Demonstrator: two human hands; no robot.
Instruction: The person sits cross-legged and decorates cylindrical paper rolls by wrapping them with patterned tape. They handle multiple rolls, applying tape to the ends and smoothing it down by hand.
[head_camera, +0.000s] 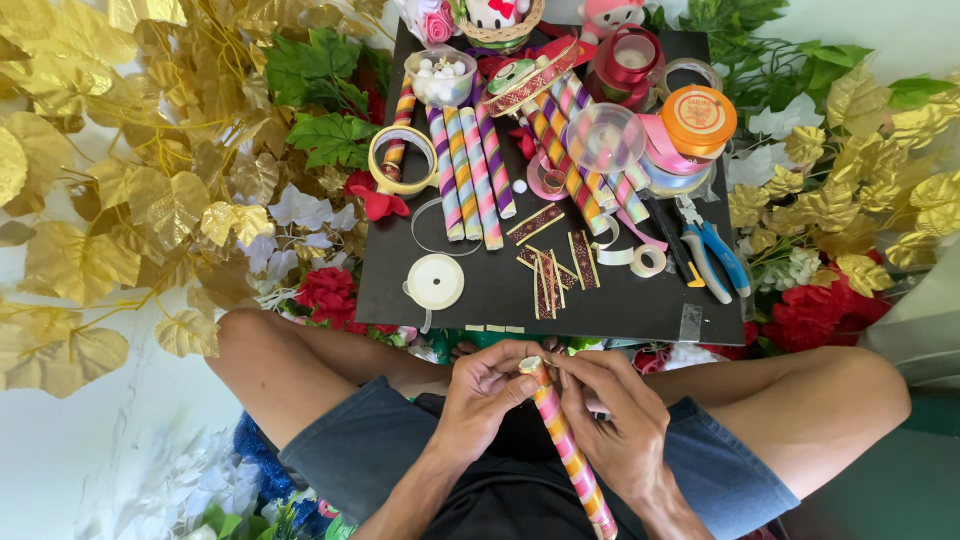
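Both hands close on one striped tube (567, 445) held over the lap, its top end level with the fingertips. The left hand (487, 392) grips just under the tip; the right hand (612, 412) pinches the gold band (530, 365) at that end. The band looks only part wrapped, so a loose pinch could let it skew or spring off. The tube's lower end hangs unsupported and could swing. On the black board (490, 290) ahead lie more tubes (470, 170), cut strips (553, 262), tape rolls (435, 281) and pliers (712, 255).
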